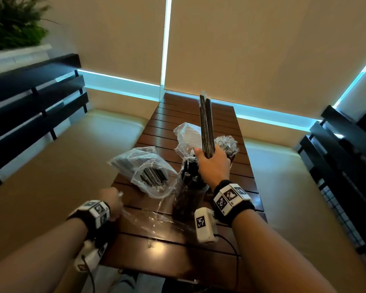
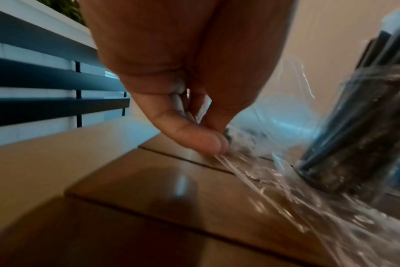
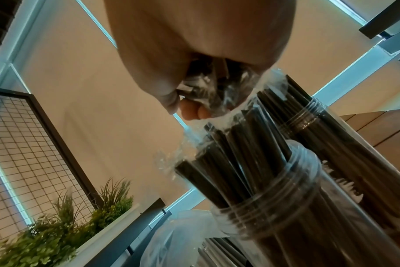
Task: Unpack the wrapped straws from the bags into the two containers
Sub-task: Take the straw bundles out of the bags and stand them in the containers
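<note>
Few wrapped straws (image 1: pixel 207 125) upright in right hand (image 1: pixel 212 163), gripped at bottom ends: light, stiff, slick wrap, prob. slips. Left hand (image 1: pixel 112 203) pinches empty bag (image 1: pixel 156 216) at bench's (image 1: pixel 199 246) left edge.

Light: dim and warm, with cyan daylight leaking round the blinds (image 1: pixel 262 49).
Glare: pale patch on the counter (image 1: pixel 156 248).
Blur: both wrist views are soft.
Edges: bowed.

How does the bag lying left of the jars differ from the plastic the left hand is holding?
The bag on the left still holds dark wrapped straws and lies untouched, its mouth open toward the person. The flattened plastic shows no straws inside and is pinched by the left hand at the table edge. Both are clear.
</note>
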Tool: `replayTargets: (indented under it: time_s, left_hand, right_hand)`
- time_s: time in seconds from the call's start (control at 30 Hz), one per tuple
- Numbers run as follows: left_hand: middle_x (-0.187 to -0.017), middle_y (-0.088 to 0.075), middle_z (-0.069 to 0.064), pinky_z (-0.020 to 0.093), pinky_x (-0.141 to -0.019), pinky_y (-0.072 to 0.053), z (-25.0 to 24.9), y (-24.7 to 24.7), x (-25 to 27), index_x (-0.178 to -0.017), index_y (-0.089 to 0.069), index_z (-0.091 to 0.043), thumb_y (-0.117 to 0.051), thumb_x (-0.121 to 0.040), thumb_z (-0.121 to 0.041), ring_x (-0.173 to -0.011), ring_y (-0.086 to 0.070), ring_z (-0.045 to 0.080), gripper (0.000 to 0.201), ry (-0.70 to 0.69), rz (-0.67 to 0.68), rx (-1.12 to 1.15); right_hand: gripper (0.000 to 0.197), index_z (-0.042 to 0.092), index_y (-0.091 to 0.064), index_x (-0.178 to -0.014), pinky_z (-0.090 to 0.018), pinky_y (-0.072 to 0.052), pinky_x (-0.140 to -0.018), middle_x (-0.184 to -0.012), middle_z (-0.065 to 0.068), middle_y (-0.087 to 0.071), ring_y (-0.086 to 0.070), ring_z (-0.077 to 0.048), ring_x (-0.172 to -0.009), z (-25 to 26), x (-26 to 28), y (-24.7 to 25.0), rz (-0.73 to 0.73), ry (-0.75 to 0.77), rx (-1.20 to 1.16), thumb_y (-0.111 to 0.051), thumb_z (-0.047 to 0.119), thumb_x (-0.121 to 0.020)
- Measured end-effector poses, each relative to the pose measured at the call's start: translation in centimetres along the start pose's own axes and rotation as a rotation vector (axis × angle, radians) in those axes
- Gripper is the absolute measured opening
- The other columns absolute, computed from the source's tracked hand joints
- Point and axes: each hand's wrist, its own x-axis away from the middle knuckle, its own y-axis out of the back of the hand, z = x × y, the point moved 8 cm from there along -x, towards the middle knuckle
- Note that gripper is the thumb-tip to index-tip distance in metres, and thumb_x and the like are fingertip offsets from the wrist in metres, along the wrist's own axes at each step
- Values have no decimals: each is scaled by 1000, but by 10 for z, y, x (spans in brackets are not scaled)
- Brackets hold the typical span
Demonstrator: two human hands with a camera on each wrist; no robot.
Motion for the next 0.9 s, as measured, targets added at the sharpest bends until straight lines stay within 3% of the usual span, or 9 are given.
replayTargets:
  time_s: [0.1, 0.17, 0.27, 0.37, 0.47, 0.57, 0.63, 0.77, 0.9]
  left_hand:
    - [-105, -72, 7, 28, -83, -55, -13, -20, 2, -96, -69, -10, -58, -88, -31, -101, -68, 24, 25, -18, 19, 43]
    - [-103, -72, 10, 30, -82, -54, -26, -20, 3, -94, -68, -9, -52, -91, -48, -99, -67, 29, 42, -80, -8, 152]
    - [-77, -70, 6, 28, -68, -54, -46, 4, 5, -68, -61, -15, -28, -72, -89, -73, -67, 26, 81, -151, -176, 114]
    - [-57, -55, -4, 24, -55, -51, -76, 71, 38, -58, -50, -19, -34, -87, -73, -50, -53, 13, 64, -246, -427, 58]
    - [-60, -53, -3, 22, -53, -41, -112, 149, 84, -66, -55, -17, -34, -91, -69, -52, -49, 14, 62, -454, -580, 333]
    - [-83, -65, -6, 20, -65, -43, -153, 201, 120, -91, -62, -20, -42, -85, -72, -72, -60, 5, 56, -772, -427, 714]
    - [-95, -68, -5, 23, -78, -50, -179, 220, 133, -100, -62, -21, -57, -82, -65, -88, -65, 8, 48, -887, -312, 848]
    - [-75, -70, 2, 23, -67, -54, -200, 226, 131, -88, -66, -5, -71, -85, -40, -79, -70, 14, 35, -818, -188, 1292]
    - [-55, -59, -2, 34, -72, -55, -198, 233, 130, -67, -56, -16, -71, -85, -39, -72, -70, 19, 32, -794, -292, 1364]
  right_hand:
    - [26, 22, -54, -80, -22, -38, -51, -72, 5, -61, -58, -10, -62, 4, 0, -1, -16, 22, 33, -63, 45, -87]
    - [25, 24, -55, -82, -22, -41, -54, -75, 6, -62, -58, -9, -64, 8, -2, -1, -13, 49, 33, -65, 46, -86]
    - [24, 24, -58, -84, -24, -48, -59, -76, 5, -63, -60, -9, -67, 16, -5, -1, 5, 85, 10, -67, 46, -84]
    - [23, 24, -57, -83, -23, -47, -59, -75, 6, -61, -58, -8, -66, 25, -4, 2, 8, 141, 16, -68, 44, -85]
    - [21, 27, -56, -87, -24, -48, -61, -76, 9, -60, -58, -6, -67, 31, -1, 0, 15, 177, 30, -67, 44, -86]
    - [22, 27, -54, -93, -28, -52, -66, -80, 9, -60, -58, -6, -71, 43, 2, -9, 19, 244, 77, -66, 44, -86]
    - [21, 26, -54, -98, -30, -53, -70, -88, 7, -62, -60, -9, -78, 56, 5, -14, 22, 287, 41, -65, 40, -87]
    - [26, 19, -55, -113, -28, -51, -75, -98, -1, -66, -63, -14, -88, 81, 10, -10, -12, 323, -38, -65, 25, -90]
    - [39, 21, -46, -117, -14, -44, -67, -94, 8, -60, -58, -1, -82, 93, 17, -11, 229, 368, -47, -69, 20, -86]
